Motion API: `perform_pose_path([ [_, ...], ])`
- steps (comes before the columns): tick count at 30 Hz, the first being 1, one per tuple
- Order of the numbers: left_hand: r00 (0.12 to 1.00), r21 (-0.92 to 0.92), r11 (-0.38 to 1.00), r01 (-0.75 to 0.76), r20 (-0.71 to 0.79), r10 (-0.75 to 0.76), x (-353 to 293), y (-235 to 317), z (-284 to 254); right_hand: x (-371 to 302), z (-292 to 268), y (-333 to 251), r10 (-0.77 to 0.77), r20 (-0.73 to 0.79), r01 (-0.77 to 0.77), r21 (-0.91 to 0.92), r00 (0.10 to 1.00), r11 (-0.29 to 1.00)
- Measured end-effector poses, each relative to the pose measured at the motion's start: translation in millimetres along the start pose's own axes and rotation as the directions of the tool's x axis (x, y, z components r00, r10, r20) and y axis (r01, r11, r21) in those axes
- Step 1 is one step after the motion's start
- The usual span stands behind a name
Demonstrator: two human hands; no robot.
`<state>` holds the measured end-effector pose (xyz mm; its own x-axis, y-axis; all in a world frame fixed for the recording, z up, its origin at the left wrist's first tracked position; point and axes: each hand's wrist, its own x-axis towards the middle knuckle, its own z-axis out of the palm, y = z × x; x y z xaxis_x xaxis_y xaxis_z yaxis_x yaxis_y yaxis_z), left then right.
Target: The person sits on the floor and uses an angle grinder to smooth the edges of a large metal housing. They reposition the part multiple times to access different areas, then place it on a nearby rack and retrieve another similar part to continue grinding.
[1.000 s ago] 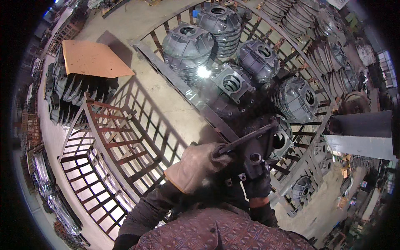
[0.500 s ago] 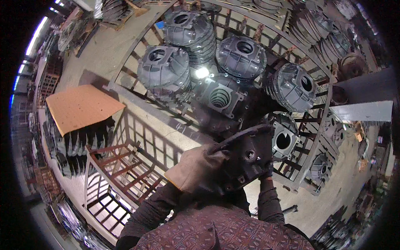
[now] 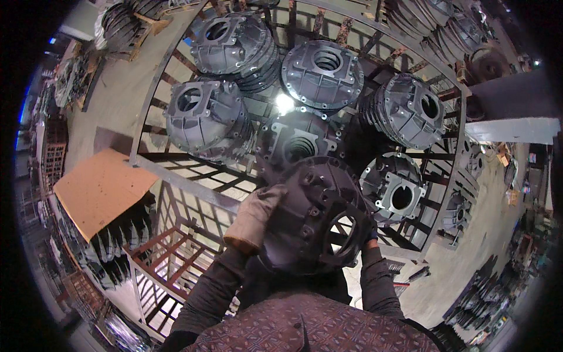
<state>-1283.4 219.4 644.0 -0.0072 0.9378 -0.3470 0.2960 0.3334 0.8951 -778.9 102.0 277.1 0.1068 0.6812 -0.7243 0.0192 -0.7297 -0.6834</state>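
Observation:
A dark metal bell housing [image 3: 294, 202] is held in front of my body between both hands, its ribbed face and large round opening turned up toward me. My left hand [image 3: 257, 216], in a thick beige work glove, is closed on the housing's left edge, with its fingertips partly hidden. At the lower right edge, my right hand [image 3: 371, 236] grips the same casting; most of its fingers are out of sight behind it. Just beyond the held piece stands a stack of similar housings [image 3: 296, 138], and another bell housing [image 3: 392, 185] is close to my right hand.
A large metal-barred crate [image 3: 193, 183] holds several stacks of grey housings [image 3: 205, 114]. Nearer on the left is a smaller rusty rack [image 3: 170, 258]. Beside it, a cardboard sheet [image 3: 102, 188] covers stacked parts. Grey plates [image 3: 516, 129] jut in from the right.
The bell housing has been turned in my hands, so its wide face and round opening now show. Both hands still hold it. The view has shifted slightly.

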Motion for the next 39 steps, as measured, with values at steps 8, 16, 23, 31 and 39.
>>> perform_pose_path([
  [8, 0.946, -0.07, 0.948, 0.309, -0.079, -0.314, 113.6, -67.5, -45.2, 98.2, 58.6, -54.3, -0.364, -0.187, 0.313, -0.251, 0.913, 0.916],
  [16, 0.996, 0.527, 0.848, 0.052, -0.087, -0.007, 228.0, -213.1, -82.0, 177.0, 150.3, -212.2, -0.472, -0.241, 0.246, -0.609, 0.848, 0.754],
  [23, 0.928, 0.467, 0.808, 0.361, -0.095, -0.36, 275.1, -239.8, -79.1, 214.9, 179.1, -241.4, -0.403, -0.303, 0.164, -0.587, 0.864, 0.793],
  [31, 0.984, 0.505, 0.852, 0.14, 0.024, -0.176, 284.4, -207.7, -67.0, 240.4, 173.5, -233.4, -0.405, -0.267, 0.149, -0.646, 0.875, 0.748],
  [39, 0.948, 0.798, 0.597, -0.086, 0.25, -0.197, 302.0, -244.5, -63.9, 236.2, 175.9, -241.9, -0.416, -0.277, 0.101, -0.718, 0.866, 0.688],
])
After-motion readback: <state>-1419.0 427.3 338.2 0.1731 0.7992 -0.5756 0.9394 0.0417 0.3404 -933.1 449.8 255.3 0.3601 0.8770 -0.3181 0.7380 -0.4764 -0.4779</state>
